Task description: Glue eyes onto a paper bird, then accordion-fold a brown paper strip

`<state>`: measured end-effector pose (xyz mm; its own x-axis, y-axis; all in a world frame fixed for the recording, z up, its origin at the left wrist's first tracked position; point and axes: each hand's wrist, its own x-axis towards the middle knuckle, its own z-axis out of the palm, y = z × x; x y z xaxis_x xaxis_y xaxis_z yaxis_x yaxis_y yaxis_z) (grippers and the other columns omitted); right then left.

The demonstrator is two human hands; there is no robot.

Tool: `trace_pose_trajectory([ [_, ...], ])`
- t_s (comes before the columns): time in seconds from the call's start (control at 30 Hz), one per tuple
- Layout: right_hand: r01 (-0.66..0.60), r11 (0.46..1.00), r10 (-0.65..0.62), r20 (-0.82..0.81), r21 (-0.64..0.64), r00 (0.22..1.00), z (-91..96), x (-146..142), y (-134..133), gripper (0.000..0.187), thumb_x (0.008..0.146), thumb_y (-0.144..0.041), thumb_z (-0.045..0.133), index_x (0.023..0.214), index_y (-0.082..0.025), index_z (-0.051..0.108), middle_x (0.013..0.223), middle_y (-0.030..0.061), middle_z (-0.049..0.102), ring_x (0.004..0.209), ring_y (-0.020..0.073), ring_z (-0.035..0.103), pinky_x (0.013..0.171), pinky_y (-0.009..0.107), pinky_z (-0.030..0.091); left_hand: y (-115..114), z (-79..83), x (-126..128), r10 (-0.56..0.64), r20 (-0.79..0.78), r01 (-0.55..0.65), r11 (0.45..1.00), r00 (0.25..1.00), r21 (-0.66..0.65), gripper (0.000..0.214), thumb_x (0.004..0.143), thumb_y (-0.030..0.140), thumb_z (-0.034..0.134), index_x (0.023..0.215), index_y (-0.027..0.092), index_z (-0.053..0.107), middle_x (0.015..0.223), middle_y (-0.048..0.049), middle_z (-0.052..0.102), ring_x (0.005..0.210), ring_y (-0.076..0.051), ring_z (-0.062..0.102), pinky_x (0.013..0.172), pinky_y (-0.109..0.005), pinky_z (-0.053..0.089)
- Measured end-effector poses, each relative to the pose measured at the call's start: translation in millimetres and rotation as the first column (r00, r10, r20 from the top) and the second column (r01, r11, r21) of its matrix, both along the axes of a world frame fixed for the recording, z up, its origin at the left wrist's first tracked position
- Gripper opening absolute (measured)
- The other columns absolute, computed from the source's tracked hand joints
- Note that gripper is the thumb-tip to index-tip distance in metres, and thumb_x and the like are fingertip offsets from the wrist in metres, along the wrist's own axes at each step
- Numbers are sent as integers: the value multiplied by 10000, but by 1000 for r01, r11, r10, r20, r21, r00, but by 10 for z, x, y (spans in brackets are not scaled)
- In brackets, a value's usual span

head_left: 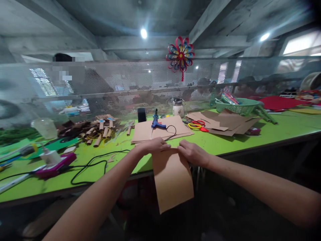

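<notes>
A sheet of brown kraft paper [173, 180] hangs down over the front edge of the table, its lower end curling toward me. My left hand [156, 145] is closed on its top left edge, and my right hand [190, 152] grips the top right corner with curled fingers. Just beyond my hands lies a stack of brown sheets [140, 132]. On that stack rests a blue glue gun [158, 125] with a black cord. Scissors with red and yellow handles [198, 126] lie to the right of the stack.
Rolled brown paper tubes [100, 134] are heaped at left, near a purple power strip [56, 165] and its looping cord. Loose brown sheets [233, 120] and a green basket [237, 105] stand at right. Behind a perforated metal screen [130, 77] is a person [92, 83].
</notes>
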<state>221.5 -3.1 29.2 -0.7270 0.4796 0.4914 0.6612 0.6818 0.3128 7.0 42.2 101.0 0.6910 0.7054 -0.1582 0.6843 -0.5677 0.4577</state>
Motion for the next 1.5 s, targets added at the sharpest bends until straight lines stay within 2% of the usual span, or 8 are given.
trace_pose_trajectory([
  [0.13,-11,999,13,-49,48,999,-6,12,-32,229,922,-97,364,783,-128,543,791,89,484,747,194,387,636,301,336,-92,-57,-21,11,130,10,987,992,-157,507,761,645,448,609,161,467,585,29,352,564,-104,280,497,-236,230],
  [0.27,11,998,-9,-39,62,999,-5,-1,-31,227,916,-92,378,762,-133,539,794,84,489,750,190,389,643,298,336,-89,-220,-30,76,145,-50,983,987,-178,489,763,626,444,676,151,515,598,33,351,566,-100,281,492,-225,224],
  [0.47,2,999,-5,-90,-33,996,-45,6,20,193,906,-113,402,783,-141,547,815,81,500,750,180,418,640,282,370,-54,-352,-64,29,154,-17,997,988,-80,417,795,527,431,731,136,561,615,21,416,574,-104,336,503,-216,262],
  [0.6,-79,976,-2,-369,-204,930,-35,44,67,99,844,-166,524,922,-142,580,918,94,544,851,183,493,726,296,434,-51,-373,-146,0,161,4,1000,987,-27,404,824,483,405,785,128,594,661,6,490,599,-113,394,536,-219,306],
  [0.73,-202,870,-100,-561,-450,822,121,20,97,314,803,-281,596,1085,-144,592,1000,93,611,856,169,559,718,284,467,-85,-329,-190,-78,145,66,994,986,82,410,862,464,377,823,132,615,735,-13,569,668,-134,463,576,-222,335],
  [0.87,-222,723,-118,-433,-655,894,307,-84,100,293,862,-350,503,924,-126,681,826,48,672,713,138,573,601,223,427,-197,-263,-173,-83,127,58,980,988,193,396,885,447,371,830,141,616,745,-25,607,677,-145,501,563,-224,324],
  [1.17,-261,657,-98,-423,-707,901,404,-112,-31,288,822,-357,573,848,-112,722,746,45,695,675,138,586,590,206,415,-530,-246,-218,-85,75,49,920,994,389,234,893,250,399,833,179,614,747,-32,639,671,-151,551,562,-228,307],
  [1.5,-289,684,-47,-436,-669,899,552,-186,-226,316,844,-397,555,859,-136,733,771,46,704,688,135,595,613,211,419,-644,-257,-197,-82,14,57,797,997,602,218,895,231,423,829,179,625,721,-42,653,650,-157,586,552,-238,307],
])
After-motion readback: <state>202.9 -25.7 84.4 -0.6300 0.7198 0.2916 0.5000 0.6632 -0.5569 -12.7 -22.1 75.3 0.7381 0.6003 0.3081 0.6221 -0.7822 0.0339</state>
